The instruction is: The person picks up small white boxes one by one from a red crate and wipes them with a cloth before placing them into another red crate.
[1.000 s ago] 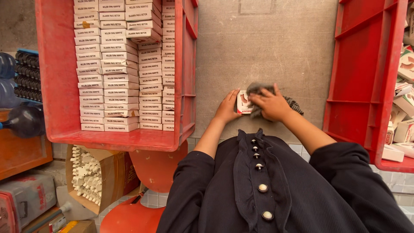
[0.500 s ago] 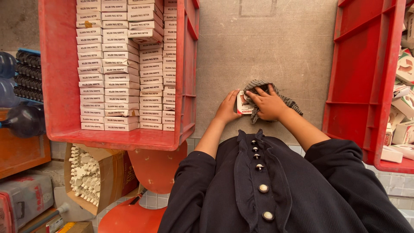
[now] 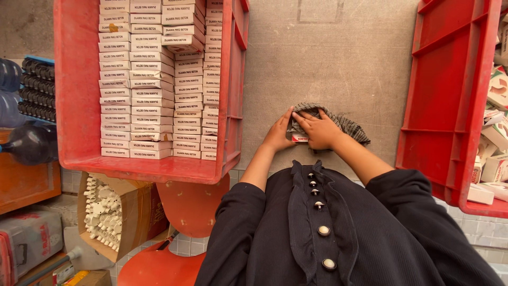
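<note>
While the right hand (image 3: 316, 130) presses a grey checked cloth (image 3: 338, 123) down with its fingers (image 3: 302, 119) spread flat, the left hand (image 3: 279, 133) rests against a small white and red box (image 3: 299, 137) with its fingers together. That box lies on the grey desk (image 3: 323, 58), mostly hidden under the cloth and the right fingers. Left of the left fingers, a red crate (image 3: 74, 106) holds neat rows of white boxes (image 3: 153, 85). Right of the right fingers, another red crate (image 3: 450, 95) holds jumbled boxes (image 3: 495, 132).
</note>
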